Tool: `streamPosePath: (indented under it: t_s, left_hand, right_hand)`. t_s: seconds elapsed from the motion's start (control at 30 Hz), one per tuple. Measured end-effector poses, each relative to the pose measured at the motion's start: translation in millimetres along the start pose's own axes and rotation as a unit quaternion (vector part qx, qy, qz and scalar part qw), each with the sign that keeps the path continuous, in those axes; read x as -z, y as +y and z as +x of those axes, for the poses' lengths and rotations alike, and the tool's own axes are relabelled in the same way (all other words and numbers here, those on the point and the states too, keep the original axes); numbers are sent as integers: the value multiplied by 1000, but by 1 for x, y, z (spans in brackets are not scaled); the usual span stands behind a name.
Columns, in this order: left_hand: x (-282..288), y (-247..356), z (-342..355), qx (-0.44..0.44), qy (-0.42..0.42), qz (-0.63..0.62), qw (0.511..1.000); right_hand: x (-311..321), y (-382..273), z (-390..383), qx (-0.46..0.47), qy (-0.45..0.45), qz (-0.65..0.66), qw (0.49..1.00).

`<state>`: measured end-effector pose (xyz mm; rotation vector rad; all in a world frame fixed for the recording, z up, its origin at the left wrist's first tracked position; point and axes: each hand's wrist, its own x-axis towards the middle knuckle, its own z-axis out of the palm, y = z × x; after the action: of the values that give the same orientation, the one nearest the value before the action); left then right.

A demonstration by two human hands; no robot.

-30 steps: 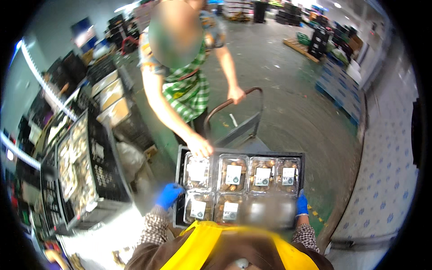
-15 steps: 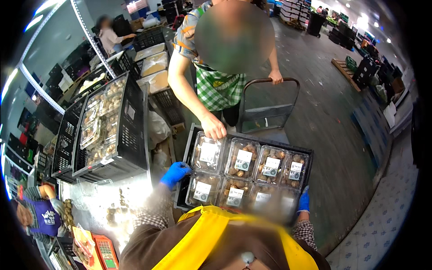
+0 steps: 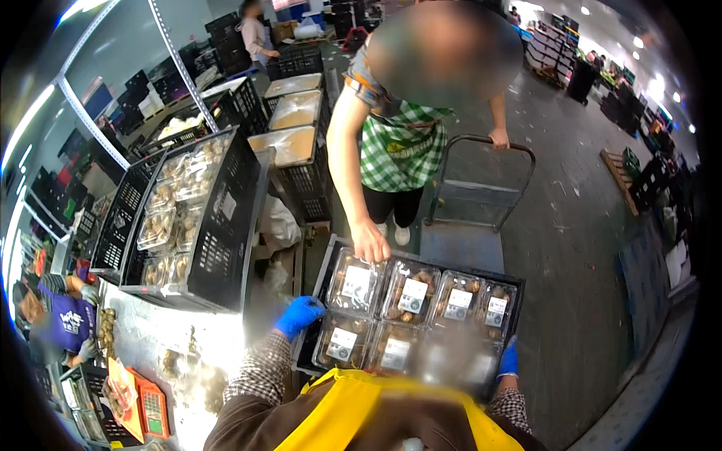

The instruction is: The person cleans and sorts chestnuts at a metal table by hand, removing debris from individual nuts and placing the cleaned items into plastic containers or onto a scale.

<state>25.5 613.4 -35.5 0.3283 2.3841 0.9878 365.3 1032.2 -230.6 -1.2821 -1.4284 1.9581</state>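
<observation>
While both blue-gloved hands grip it, the black crate [image 3: 320, 282] sits low in the frame.
Left hand [image 3: 298, 315] and right hand [image 3: 509, 359] clamp opposite ends, fingers curled; its long axis runs left-right.

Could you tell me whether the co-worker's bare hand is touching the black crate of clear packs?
Touching. The head view shows the co-worker's bare hand resting on the far left rim of the black crate, with no gap between them.
</observation>
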Motion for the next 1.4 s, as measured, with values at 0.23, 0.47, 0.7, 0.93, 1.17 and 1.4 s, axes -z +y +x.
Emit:
streamPosePath:
  t_s: [0.23,0.47,0.7,0.93,1.17,1.4]
  left_hand:
    - [24,-10,84,22,-14,-136,990]
    - [59,35,147,-19,-2,-154,988]
    - [75,77,212,-19,30,-162,986]
    - [105,124,287,6,78,-125,989]
    - [124,139,358,3,137,-107,985]
    - [172,138,450,46,183,-121,975]
  right_hand:
    - [-49,-55,42,-66,-61,90,992]
    - [-96,-136,57,82,44,-82,992]
    - [-126,-165,176,41,-31,88,995]
    - [-191,-194,303,15,-58,47,997]
    - [-251,-222,438,54,-107,-56,991]
    - [-400,-314,511,-101,-201,-17,974]
